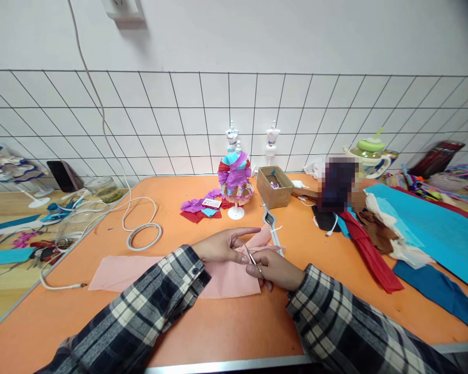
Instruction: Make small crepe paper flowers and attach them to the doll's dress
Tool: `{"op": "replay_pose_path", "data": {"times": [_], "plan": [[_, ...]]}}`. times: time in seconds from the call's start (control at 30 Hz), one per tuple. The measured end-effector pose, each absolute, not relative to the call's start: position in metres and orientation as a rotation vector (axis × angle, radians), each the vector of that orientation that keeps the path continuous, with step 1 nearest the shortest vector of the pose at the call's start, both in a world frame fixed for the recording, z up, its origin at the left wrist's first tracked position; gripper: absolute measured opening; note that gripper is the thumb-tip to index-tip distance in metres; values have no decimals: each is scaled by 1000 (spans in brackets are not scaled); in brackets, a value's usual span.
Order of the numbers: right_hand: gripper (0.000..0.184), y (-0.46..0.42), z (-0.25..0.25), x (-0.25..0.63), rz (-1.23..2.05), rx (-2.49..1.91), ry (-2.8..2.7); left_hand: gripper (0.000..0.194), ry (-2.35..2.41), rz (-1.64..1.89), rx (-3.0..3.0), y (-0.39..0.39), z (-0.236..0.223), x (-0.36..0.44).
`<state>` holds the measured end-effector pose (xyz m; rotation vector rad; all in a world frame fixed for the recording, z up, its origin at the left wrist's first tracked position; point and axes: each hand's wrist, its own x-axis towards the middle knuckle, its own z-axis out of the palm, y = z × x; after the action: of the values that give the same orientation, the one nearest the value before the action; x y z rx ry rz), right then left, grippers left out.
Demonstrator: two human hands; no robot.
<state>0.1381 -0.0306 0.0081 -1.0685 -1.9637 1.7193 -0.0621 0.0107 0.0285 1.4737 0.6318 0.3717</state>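
A long strip of pink crepe paper [140,272] lies across the orange table [226,322]. My left hand [222,244] pinches the paper's right end, its index finger stretched out. My right hand [275,269] is closed round a thin metal tool [251,257], tweezers or small scissors, whose tip meets the paper between the two hands. Both arms wear plaid sleeves.
A small mannequin in a purple and blue paper dress [236,179] stands behind, with paper scraps [200,208] beside it. A cardboard box [275,187], two bare mannequins, a coiled white cable [142,234] and heaps of coloured crepe paper [413,234] surround the work area.
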Motion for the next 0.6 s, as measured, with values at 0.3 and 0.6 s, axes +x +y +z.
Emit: {"op": "replay_pose_path", "data": {"times": [0.3,0.6], "plan": [[38,-31,4,138,1757,-1073,-1957,89,608,321,1460,9,30,-62],[34,-31,6,138,1769,-1121,-1994,87,600,307,1497,7,31,-60]]}}
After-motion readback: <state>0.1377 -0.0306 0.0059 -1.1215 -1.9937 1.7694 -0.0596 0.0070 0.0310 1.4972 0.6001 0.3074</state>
